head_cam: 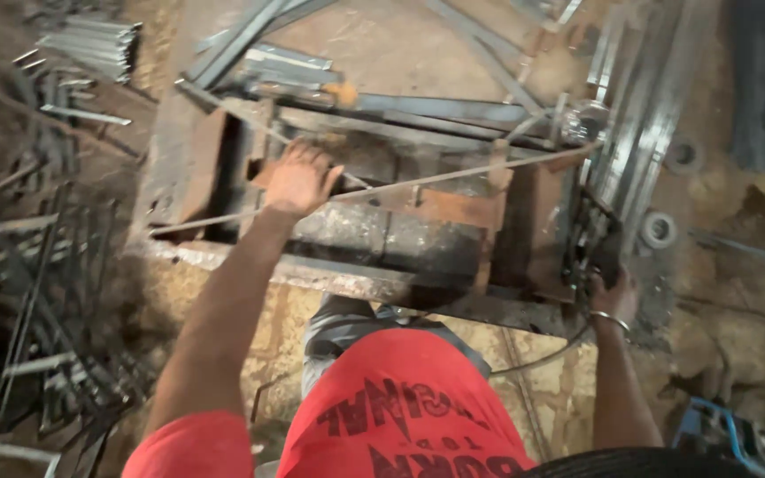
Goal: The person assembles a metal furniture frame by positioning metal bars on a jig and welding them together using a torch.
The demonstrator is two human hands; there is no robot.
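- No packages, labels, signs or screens show anywhere near the hands.
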